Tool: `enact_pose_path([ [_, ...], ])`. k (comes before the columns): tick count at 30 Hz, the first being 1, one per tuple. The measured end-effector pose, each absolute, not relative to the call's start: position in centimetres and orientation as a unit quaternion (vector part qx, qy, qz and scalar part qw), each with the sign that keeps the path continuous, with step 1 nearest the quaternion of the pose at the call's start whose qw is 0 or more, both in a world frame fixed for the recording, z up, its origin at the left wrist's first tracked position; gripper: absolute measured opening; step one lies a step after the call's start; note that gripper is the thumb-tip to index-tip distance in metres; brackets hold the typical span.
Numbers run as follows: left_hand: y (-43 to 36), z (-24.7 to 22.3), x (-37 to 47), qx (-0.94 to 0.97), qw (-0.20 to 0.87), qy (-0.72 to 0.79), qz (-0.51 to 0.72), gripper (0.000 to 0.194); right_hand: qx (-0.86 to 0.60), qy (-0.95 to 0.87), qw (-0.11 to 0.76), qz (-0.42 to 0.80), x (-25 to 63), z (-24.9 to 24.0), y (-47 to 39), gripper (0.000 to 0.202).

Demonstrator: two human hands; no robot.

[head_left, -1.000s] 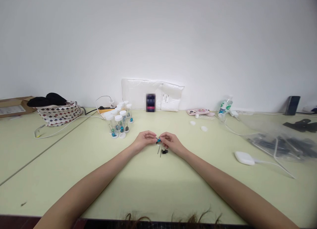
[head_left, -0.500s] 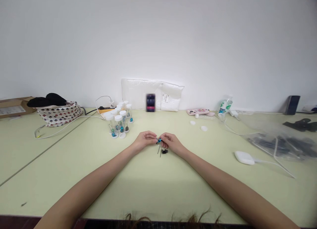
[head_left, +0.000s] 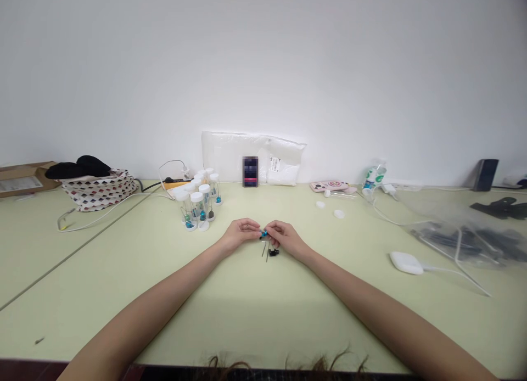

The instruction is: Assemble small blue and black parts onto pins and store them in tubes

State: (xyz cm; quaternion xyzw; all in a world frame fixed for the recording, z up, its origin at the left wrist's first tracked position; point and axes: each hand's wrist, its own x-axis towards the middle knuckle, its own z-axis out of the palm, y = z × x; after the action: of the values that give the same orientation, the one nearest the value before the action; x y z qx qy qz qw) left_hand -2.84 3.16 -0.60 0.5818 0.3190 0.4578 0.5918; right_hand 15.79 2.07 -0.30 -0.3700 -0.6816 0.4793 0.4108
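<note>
Both hands meet at the middle of the pale green table (head_left: 230, 315). Between their fingertips is a small blue piece (head_left: 264, 234). My left hand (head_left: 242, 231) pinches it from the left, fingers bent together. From the right, my right hand (head_left: 283, 235) holds it with thumb and index finger. Just below the fingers, thin metal rods (head_left: 263, 249) and a small black part (head_left: 274, 252) lie on the table. The fine details of the blue piece are too small to make out.
Several clear tubes with white caps (head_left: 205, 189) stand left of centre. A phone (head_left: 250, 171) leans on a white plastic package (head_left: 288, 160). White discs (head_left: 338, 213), a bottle (head_left: 374, 175), a white charger (head_left: 406, 262) and a plastic bag (head_left: 473, 241) lie rightward; a patterned bag (head_left: 99, 190) is left.
The blue piece has turned or shifted very slightly between the fingertips, and the fingers of my right hand have moved a little. Nothing else has visibly moved.
</note>
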Motion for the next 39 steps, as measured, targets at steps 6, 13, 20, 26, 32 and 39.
enact_pose_path([
  [6, 3.02, -0.42, -2.88, 0.591, 0.592, 0.315, 0.449, 0.034, -0.37, -0.68, 0.4, 0.49, 15.74, 0.06, 1.89, 0.035],
  [13, 3.0, -0.44, -2.84, 0.583, 0.589, 0.323, 0.458, 0.036, -0.375, -0.68, 0.417, 0.473, 15.76, 0.11, 1.71, 0.031],
  [20, 3.09, -0.53, -2.9, 0.588, 0.591, 0.315, 0.453, 0.033, -0.366, -0.677, 0.422, 0.48, 15.75, 0.13, 1.64, 0.03],
  [26, 3.1, -0.57, -2.87, 0.592, 0.592, 0.311, 0.449, 0.033, -0.37, -0.681, 0.406, 0.484, 15.7, 0.17, 1.65, 0.033],
  [32, 3.1, -0.54, -2.87, 0.589, 0.588, 0.316, 0.455, 0.033, -0.37, -0.683, 0.411, 0.476, 15.68, 0.09, 1.71, 0.032],
  [39, 3.05, -0.49, -2.85, 0.591, 0.592, 0.312, 0.451, 0.034, -0.374, -0.682, 0.405, 0.48, 15.65, 0.12, 1.72, 0.033],
])
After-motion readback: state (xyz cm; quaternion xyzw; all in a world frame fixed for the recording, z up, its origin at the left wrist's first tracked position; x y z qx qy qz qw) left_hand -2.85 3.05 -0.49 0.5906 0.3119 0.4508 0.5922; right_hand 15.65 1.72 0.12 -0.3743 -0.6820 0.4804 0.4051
